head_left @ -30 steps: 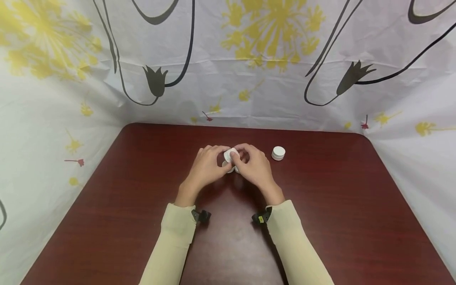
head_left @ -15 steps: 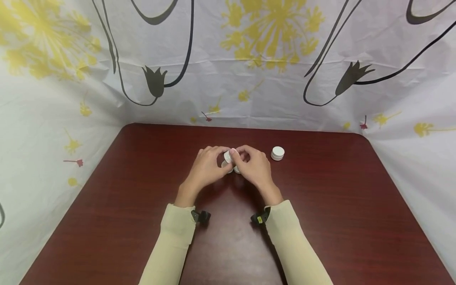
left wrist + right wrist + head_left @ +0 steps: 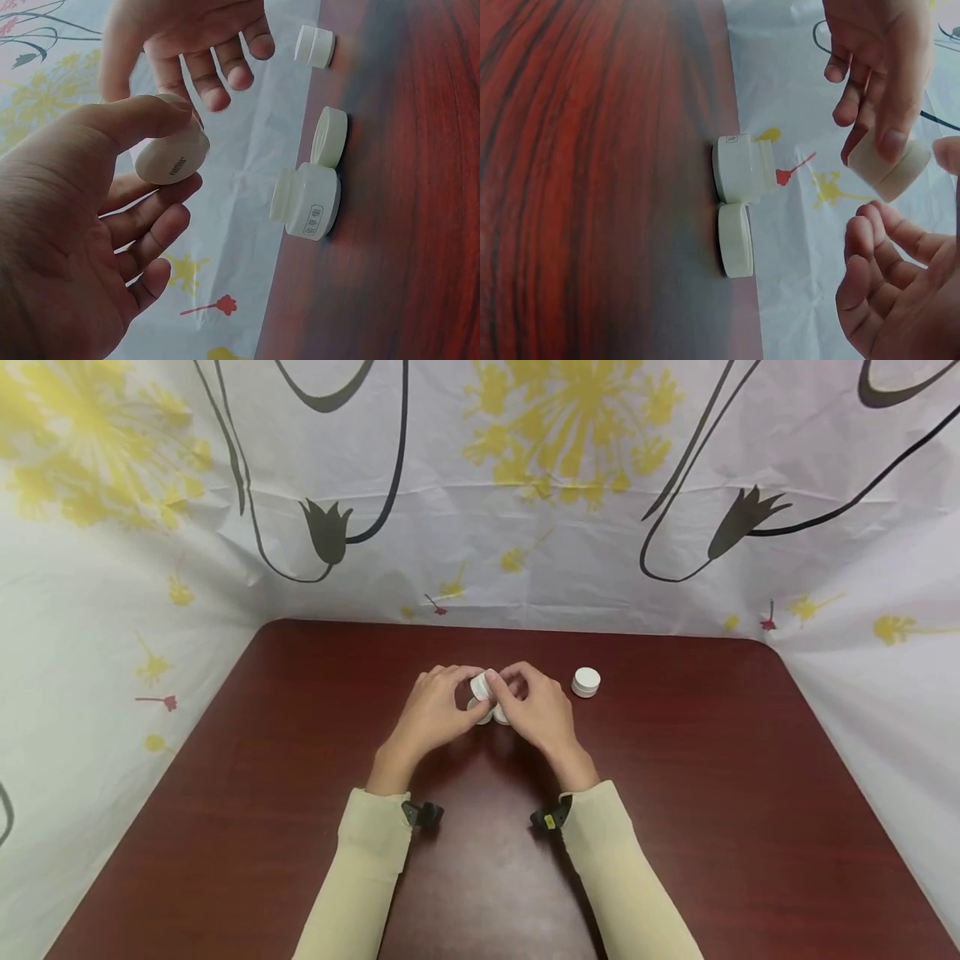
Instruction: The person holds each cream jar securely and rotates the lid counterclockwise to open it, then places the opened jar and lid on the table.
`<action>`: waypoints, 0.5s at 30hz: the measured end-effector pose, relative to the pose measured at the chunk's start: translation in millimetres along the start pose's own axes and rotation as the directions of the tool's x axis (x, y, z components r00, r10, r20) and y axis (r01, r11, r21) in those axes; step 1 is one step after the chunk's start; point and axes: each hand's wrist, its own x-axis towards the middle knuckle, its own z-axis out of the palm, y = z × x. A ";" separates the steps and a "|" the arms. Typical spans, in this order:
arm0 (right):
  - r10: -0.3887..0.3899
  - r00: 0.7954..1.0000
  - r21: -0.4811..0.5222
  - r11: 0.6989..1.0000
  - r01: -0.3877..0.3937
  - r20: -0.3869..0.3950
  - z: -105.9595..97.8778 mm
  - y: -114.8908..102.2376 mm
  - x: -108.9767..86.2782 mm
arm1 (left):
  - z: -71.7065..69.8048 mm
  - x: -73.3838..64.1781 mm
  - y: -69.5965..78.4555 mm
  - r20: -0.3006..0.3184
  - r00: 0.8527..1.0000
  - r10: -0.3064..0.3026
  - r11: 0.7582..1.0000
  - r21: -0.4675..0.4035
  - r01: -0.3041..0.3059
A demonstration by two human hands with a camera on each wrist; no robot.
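Above the table, my left hand (image 3: 438,710) pinches a small white cosmetic jar (image 3: 870,161) between thumb and fingers. The jar is tilted, and small print shows on its end in the left wrist view. My right hand (image 3: 536,706) has its thumb and forefinger at opposite edges of the jar's lid (image 3: 907,171); its other fingers are spread loosely. Just below the hands stands an uncapped white jar (image 3: 311,202) with a threaded neck and a printed label. Beside that jar, close against it, a loose white lid (image 3: 330,137) lies on the table.
A capped white jar (image 3: 586,682) stands to the right of my hands on the dark red-brown table (image 3: 675,827). Behind the table hangs a white cloth (image 3: 525,560) with a flower print. Dark wrist cameras sit at both sleeve cuffs.
The held jar has changed its tilt slightly, and my right thumb has shifted a little up along it. The left hand and the things on the table stay in place.
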 end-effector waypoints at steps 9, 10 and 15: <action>-0.076 0.996 0.037 0.997 0.075 0.039 0.9 -2.8 7.0 | -3.1 4.9 -4.8 -0.006 1.000 0.018 0.999 0.031 -0.017; -0.075 0.996 0.048 0.996 0.073 0.045 -1.5 -1.2 5.6 | -1.0 5.4 -3.6 0.003 1.000 0.025 0.999 0.028 -0.025; -0.091 0.992 0.101 0.991 0.082 0.088 -0.8 0.2 3.5 | -3.1 2.2 -4.8 0.028 0.999 0.016 1.000 -0.006 -0.016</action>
